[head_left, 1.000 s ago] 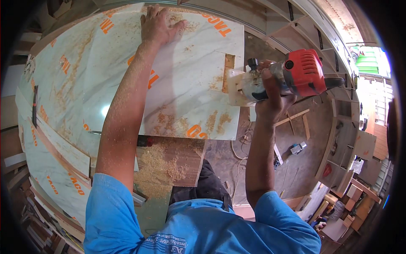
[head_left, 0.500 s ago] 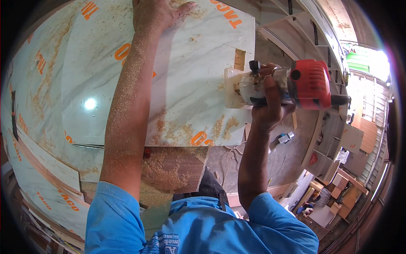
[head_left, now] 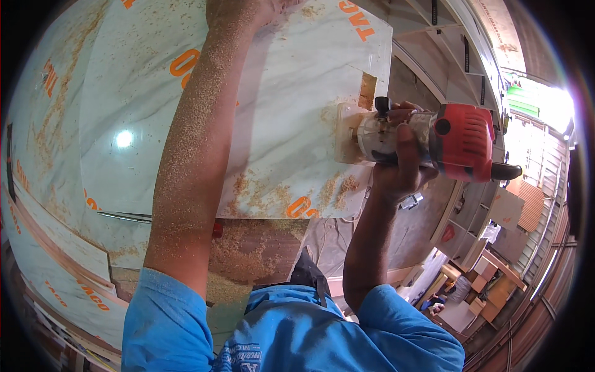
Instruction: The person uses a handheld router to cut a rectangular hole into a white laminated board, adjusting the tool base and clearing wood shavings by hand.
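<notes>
Head view, looking down over the person's blue shirt.

A large white marble-patterned panel fills the upper left and middle. It carries orange printed lettering, curved by the lens, near its top right corner, along its lower edge and beside the forearm. It lies on other boards: a brown wooden one shows below its lower edge, heaped with sawdust.

The right hand is clenched around a handheld trimmer router, which has a red motor housing, a pale metal body and a clear square base. The base sits flat at the panel's right edge, just below a small rectangular notch cut into that edge. Sawdust lies scattered around it.

The left hand is mostly cut off at the top of the picture. It seems pressed flat on the panel, but I cannot tell how its fingers lie. The left forearm, coated in fine sawdust, crosses the panel from the shoulder upward.

Compared with a second ago, the head has moved closer and the panel looms larger. The router has stayed at the same right edge by the notch, shifting only slightly. This suggests that trimming along that edge is under way.

At the right, beyond the panel, stand curved shelving frames. Wood offcuts and boxes are stacked at the lower right. A bright green patch glows at the upper right.
</notes>
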A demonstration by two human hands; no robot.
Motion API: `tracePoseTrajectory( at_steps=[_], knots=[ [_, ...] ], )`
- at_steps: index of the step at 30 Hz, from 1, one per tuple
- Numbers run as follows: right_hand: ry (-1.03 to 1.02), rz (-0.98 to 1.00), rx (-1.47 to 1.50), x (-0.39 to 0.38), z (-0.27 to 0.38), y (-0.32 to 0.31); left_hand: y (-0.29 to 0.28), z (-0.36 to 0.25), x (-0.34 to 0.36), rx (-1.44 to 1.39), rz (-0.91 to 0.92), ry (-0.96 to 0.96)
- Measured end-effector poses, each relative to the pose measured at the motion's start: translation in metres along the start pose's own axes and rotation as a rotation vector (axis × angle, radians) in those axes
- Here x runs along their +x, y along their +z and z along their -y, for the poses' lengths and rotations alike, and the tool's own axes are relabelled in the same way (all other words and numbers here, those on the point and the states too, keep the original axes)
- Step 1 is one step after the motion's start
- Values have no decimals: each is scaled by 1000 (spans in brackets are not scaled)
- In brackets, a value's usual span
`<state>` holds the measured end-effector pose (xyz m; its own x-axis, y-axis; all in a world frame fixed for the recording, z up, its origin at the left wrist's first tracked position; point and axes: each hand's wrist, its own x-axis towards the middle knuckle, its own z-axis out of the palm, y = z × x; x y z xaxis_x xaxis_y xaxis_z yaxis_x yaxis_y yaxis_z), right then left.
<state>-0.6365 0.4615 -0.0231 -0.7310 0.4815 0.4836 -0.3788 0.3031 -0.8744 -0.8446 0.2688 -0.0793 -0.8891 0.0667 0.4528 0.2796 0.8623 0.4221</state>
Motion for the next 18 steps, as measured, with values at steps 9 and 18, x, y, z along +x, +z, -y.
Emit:
tracePoseTrajectory(
  at_steps=[9, 18],
  knots=[
    [-95, 104, -37, -6, -7, -3, -11, -6, 4, -3, 13, -19],
    [-76, 30, -5, 3, -19, 5, -3, -1, 12, 23, 64, -14]
  ],
)
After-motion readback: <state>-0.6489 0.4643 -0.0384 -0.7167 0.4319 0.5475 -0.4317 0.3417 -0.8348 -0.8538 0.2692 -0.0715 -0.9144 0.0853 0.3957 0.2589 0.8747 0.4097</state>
